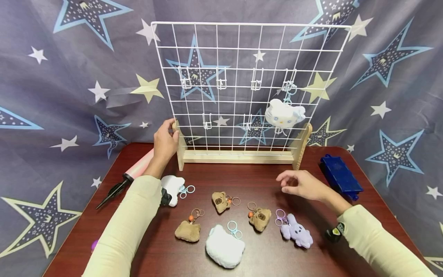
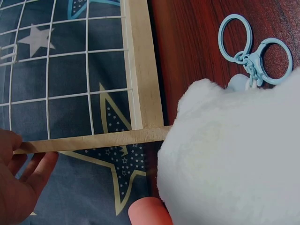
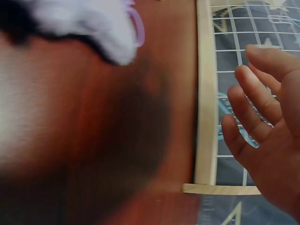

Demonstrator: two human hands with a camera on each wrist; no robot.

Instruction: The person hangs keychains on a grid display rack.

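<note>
A white wire grid rack (image 1: 251, 24) stands upright in a wooden base at the back of the table. My left hand (image 1: 166, 140) pinches the top of its left wooden side piece (image 1: 180, 152); in the left wrist view, thumb and fingers lie on either side of that wood (image 2: 101, 140). Over the table, in front of the rack's right end, my right hand (image 1: 304, 185) hovers with loosely bent fingers and holds nothing. A white plush cat-face keychain (image 1: 284, 115) hangs from an upper right hook. Nearest below the right hand lies a purple plush rabbit keychain (image 1: 297, 232).
Several metal hooks (image 1: 221, 83) hang on the grid. Brown plush keychains (image 1: 188, 231) and white plush keychains (image 1: 225, 248) lie across the table (image 1: 238, 181). A blue plastic object (image 1: 340, 175) lies at the right, a pink umbrella-like object (image 1: 140, 164) at the left.
</note>
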